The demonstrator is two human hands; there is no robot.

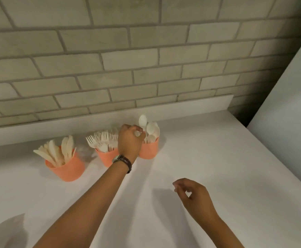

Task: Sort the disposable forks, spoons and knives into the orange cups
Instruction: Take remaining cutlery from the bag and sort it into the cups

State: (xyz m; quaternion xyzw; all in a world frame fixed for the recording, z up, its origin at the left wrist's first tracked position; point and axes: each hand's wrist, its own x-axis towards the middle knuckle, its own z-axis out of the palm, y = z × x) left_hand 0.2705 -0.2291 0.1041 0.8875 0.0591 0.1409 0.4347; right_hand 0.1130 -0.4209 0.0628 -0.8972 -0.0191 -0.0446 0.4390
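Head view: left hand (130, 140) reaches to the far edge of the white tabletop (208, 158), fingers pinched on a spoon (142, 121) above the spoon cup (148, 148). Right hand (193, 195) hovers mid-table, loosely curled, holding nothing. Fork cup (106, 157) is partly hidden behind the left wrist; knife cup (68, 169) stands furthest left. Spoon handle is hidden by the fingers.
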